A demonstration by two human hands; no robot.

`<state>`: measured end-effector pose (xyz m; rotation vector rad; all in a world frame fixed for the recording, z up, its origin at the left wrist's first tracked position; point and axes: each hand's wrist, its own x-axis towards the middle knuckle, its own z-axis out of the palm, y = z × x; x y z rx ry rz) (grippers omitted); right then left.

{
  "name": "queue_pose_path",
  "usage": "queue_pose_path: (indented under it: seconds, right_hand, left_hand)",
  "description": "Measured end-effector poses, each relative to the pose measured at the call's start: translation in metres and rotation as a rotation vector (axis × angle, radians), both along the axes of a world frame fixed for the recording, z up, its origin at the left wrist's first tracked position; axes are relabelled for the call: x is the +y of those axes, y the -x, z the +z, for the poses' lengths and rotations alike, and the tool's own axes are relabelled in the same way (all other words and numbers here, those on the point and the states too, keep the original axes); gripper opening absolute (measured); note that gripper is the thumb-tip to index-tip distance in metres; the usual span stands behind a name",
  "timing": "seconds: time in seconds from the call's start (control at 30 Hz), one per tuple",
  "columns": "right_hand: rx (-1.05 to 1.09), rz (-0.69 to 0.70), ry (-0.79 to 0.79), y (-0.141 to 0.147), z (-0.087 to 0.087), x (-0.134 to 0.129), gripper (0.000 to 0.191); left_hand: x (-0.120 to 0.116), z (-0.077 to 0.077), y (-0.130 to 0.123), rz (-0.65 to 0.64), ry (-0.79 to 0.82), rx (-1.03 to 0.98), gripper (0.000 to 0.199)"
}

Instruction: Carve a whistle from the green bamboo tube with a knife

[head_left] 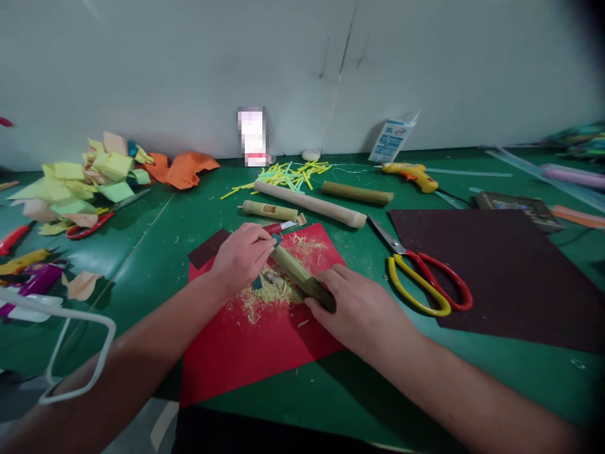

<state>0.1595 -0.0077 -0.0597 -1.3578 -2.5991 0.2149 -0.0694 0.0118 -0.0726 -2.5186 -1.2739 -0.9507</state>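
Knife on bamboo, over one red sheet

The left hand point(242, 257) grips a red-handled knife point(278, 227); the right hand point(355, 305) clamps one green bamboo stick point(301, 277) amid shavings point(266, 294) on the red sheet point(255, 334) at the worktop's point(155, 221) near edge. Three more sticks and two scissors lie behind.

at frame centre a paper sheet point(255, 347) lies on the worktop point(155, 221), shavings point(265, 293) and a bamboo piece point(302, 277) on it. scissors point(425, 274) lie to its right, three more tubes point(312, 203) above it, paper scraps point(80, 183) at upper left.
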Motion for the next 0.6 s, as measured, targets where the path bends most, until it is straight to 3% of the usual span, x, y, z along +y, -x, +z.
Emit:
queue_pose_path:
  seconds: [0.13,0.3,0.47,0.6]
  right_hand:
    - [0.012,0.015,0.015,0.0022,-0.0022,-0.0003,0.012]
    - [0.027,0.002,0.020,0.0023,-0.0030,-0.0019,0.013]
    - [0.044,0.000,0.062,0.0035,-0.0038,-0.0018,0.012]
    - [0.082,-0.027,0.062,0.0030,-0.0049,-0.0008,0.013]
  left_hand:
    - [-0.0078,0.0016,-0.0121,-0.172,0.019,0.056,0.017]
    - [-0.0054,0.0013,-0.0088,-0.059,-0.035,0.039,0.018]
    - [-0.0090,-0.0010,-0.0108,-0.214,0.003,0.059,0.016]
    - [-0.0086,-0.0022,-0.0095,-0.075,-0.045,0.047,0.016]
